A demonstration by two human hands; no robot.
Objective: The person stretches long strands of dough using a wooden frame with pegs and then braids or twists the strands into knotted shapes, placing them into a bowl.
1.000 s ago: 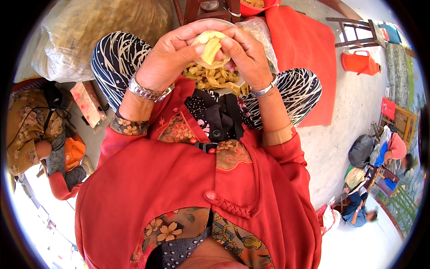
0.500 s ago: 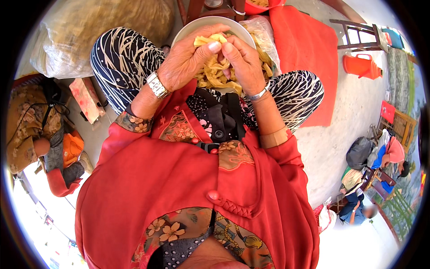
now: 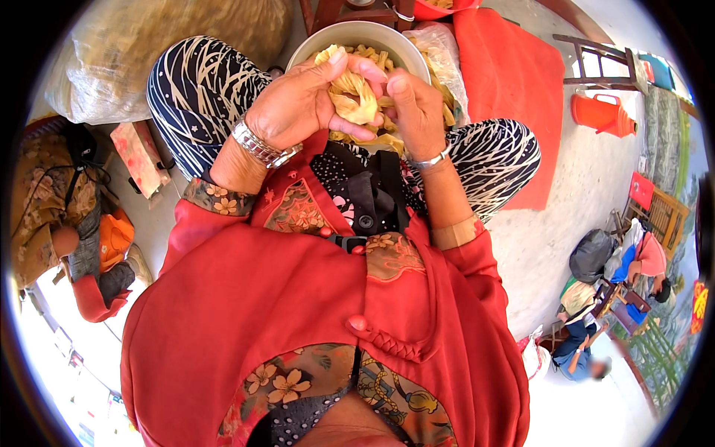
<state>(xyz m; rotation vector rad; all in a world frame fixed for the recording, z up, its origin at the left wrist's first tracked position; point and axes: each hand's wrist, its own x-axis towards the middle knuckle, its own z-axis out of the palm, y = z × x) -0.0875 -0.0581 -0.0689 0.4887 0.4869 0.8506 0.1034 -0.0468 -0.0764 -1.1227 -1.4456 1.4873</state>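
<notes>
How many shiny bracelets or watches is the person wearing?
2. A wide silver watch sits on the wrist of the left hand, and a thin silver bangle on the wrist of the right hand. Sleeves may hide more.

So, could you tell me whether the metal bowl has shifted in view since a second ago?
Yes: the metal bowl now shows more fully above the hands.

Red jacket [image 3: 298, 298] with floral-patterned cuffs and trim; navy trousers [image 3: 197, 89] streaked with cream lines; pale yellow husk [image 3: 356, 100]; silver watch [image 3: 261, 147]; white bowl [image 3: 357, 37]; red mat [image 3: 514, 82]; orange plastic can [image 3: 603, 113].
</notes>
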